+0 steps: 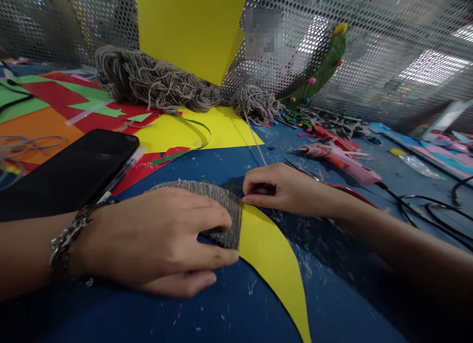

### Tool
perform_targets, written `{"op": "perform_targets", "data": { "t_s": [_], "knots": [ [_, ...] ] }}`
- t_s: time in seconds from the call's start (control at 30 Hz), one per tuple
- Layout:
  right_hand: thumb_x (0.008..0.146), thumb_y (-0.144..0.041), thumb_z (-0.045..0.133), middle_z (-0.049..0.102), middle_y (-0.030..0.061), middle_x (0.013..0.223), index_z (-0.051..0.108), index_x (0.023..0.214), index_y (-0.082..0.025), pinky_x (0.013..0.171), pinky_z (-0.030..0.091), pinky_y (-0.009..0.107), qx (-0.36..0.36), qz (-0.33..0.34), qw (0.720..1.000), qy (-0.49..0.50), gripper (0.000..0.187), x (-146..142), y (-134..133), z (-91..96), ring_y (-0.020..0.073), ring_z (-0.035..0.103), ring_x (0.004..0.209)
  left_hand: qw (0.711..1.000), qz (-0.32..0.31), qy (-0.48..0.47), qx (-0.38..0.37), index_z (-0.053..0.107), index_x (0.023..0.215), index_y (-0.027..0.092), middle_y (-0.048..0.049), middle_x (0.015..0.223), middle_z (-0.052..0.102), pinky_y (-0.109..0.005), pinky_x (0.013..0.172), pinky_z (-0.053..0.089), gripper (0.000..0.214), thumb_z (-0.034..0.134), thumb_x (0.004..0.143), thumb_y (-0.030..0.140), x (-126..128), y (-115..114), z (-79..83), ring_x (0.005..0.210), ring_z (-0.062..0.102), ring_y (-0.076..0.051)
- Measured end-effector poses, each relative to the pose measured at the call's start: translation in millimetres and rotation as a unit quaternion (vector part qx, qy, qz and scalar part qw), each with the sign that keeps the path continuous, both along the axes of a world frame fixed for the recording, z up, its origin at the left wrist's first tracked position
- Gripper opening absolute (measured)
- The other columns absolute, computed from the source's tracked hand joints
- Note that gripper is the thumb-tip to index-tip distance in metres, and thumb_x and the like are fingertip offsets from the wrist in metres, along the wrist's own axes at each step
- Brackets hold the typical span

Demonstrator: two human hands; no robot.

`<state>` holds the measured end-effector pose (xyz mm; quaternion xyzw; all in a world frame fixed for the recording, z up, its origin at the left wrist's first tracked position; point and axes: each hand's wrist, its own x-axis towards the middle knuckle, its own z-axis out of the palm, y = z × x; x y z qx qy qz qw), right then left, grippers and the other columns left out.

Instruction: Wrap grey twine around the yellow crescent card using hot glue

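Note:
A yellow crescent-shaped paper or card piece (275, 247) lies on the blue table, its left part covered in close rows of grey yarn (233, 224). My left hand (166, 239) rests over the covered part and holds it down, the index fingertip at the lower end of the last row. The thumb lies lower, apart from it. At the upper edge of the crescent, where grey meets yellow, my right hand (277, 188) pinches the grey yarn. A loose strand (254, 136) runs from a yarn tangle (254, 104) down behind that hand. What lies under my left palm is hidden.
A black phone (79, 168) and a pen (123, 173) lie left. Behind stand a large yarn bundle (155, 79) and yellow sheet (188, 27). Right are a pink glue gun (349, 163) and black cable (424, 210). A perforated metal screen (388, 42) closes the back.

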<state>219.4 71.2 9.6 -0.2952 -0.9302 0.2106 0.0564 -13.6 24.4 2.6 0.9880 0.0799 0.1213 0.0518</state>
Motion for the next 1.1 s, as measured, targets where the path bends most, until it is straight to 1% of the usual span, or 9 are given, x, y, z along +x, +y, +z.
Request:
{"op": "perform_targets", "data": {
  "t_s": [0.13, 0.2, 0.3, 0.43, 0.53, 0.77, 0.87, 0.97, 1.1],
  "knots": [
    [0.085, -0.033, 0.052, 0.046, -0.0043, 0.06, 0.051, 0.068, -0.016, 0.053, 0.029, 0.019, -0.006, 0.0, 1.0, -0.001, 0.024, 0.9, 0.4, -1.8, 0.0057, 0.038, 0.054, 0.999, -0.023, -0.032, -0.027, 0.064, 0.104, 0.021, -0.0077, 0.102, 0.064, -0.032, 0.08, 0.049, 0.027, 0.042, 0.089, 0.025, -3.6, -2.8, -0.6, 0.091, 0.06, -0.021],
    [0.085, -0.033, 0.051, 0.046, -0.004, 0.061, 0.051, 0.069, -0.016, 0.053, 0.029, 0.019, -0.011, -0.001, 1.0, -0.003, 0.024, 1.2, 0.6, -2.1, 0.0058, 0.038, 0.055, 0.996, -0.035, -0.07, -0.044, 0.062, 0.105, 0.022, -0.0055, 0.105, 0.063, -0.028, 0.078, 0.049, 0.024, 0.043, 0.09, 0.026, -4.3, -4.9, -1.8, 0.091, 0.06, -0.018],
    [0.086, -0.033, 0.051, 0.045, -0.004, 0.061, 0.05, 0.068, -0.017, 0.053, 0.029, 0.02, -0.015, -0.004, 1.0, -0.002, 0.024, 1.2, 0.5, -2.0, 0.0061, 0.037, 0.054, 0.99, -0.002, -0.129, -0.062, 0.06, 0.092, 0.024, 0.0009, 0.091, 0.066, -0.023, 0.069, 0.047, 0.023, 0.037, 0.095, 0.024, -3.2, -6.7, -1.4, 0.078, 0.06, -0.012],
    [0.086, -0.034, 0.05, 0.042, -0.0046, 0.059, 0.048, 0.067, -0.017, 0.053, 0.028, 0.02, -0.022, -0.006, 1.0, 0.001, 0.025, 1.2, -0.1, -1.7, 0.0062, 0.035, 0.053, 0.993, 0.028, -0.083, -0.078, 0.057, 0.077, 0.019, 0.0026, 0.077, 0.067, -0.023, 0.063, 0.045, 0.035, 0.028, 0.098, 0.019, -0.1, -5.6, 3.9, 0.066, 0.059, -0.009],
    [0.086, -0.034, 0.05, 0.042, -0.0047, 0.059, 0.048, 0.068, -0.017, 0.053, 0.028, 0.02, -0.025, -0.007, 1.0, 0.001, 0.025, 1.2, -0.3, -1.7, 0.0061, 0.035, 0.053, 0.989, 0.029, -0.073, -0.122, 0.055, 0.073, 0.019, 0.0038, 0.075, 0.068, -0.022, 0.064, 0.045, 0.036, 0.031, 0.098, 0.025, 0.8, -4.3, 5.4, 0.065, 0.06, -0.009],
    [0.086, -0.035, 0.049, 0.045, -0.0038, 0.06, 0.05, 0.069, -0.016, 0.053, 0.029, 0.02, -0.035, -0.007, 0.999, -0.001, 0.025, 2.2, 0.0, -0.8, 0.0061, 0.037, 0.054, 0.973, 0.041, -0.062, -0.217, 0.06, 0.067, 0.018, 0.0037, 0.06, 0.066, -0.019, 0.053, 0.043, 0.039, 0.04, 0.096, 0.035, -0.8, -3.9, 7.7, 0.054, 0.058, -0.008],
    [0.086, -0.037, 0.049, 0.047, -0.0034, 0.061, 0.052, 0.071, -0.016, 0.053, 0.03, 0.02, -0.045, -0.014, 0.999, -0.007, 0.025, 3.3, 0.5, -0.5, 0.0065, 0.037, 0.054, 0.977, 0.055, -0.059, -0.198, 0.058, 0.06, 0.018, 0.0037, 0.052, 0.061, -0.018, 0.049, 0.04, 0.047, 0.037, 0.096, 0.037, -1.3, -4.2, 11.0, 0.048, 0.055, -0.007],
    [0.086, -0.037, 0.048, 0.046, -0.0036, 0.061, 0.052, 0.073, -0.017, 0.052, 0.029, 0.02, -0.051, -0.018, 0.999, -0.01, 0.024, 4.0, 0.8, 0.0, 0.0066, 0.037, 0.054, 0.984, 0.059, -0.07, -0.155, 0.048, 0.051, 0.016, 0.0047, 0.044, 0.051, -0.018, 0.046, 0.037, 0.054, 0.032, 0.097, 0.039, -0.6, -3.8, 10.5, 0.041, 0.048, -0.006],
    [0.086, -0.035, 0.048, 0.048, -0.003, 0.062, 0.053, 0.074, -0.016, 0.052, 0.03, 0.02, -0.045, -0.021, 0.999, -0.017, 0.023, 3.0, 0.3, 1.9, 0.0066, 0.037, 0.054, 0.971, 0.089, -0.142, -0.172, 0.052, 0.069, 0.017, 0.0045, 0.064, 0.059, -0.013, 0.054, 0.042, 0.029, 0.043, 0.095, 0.028, 1.1, -1.7, 5.3, 0.059, 0.055, -0.005]
  ]
}}
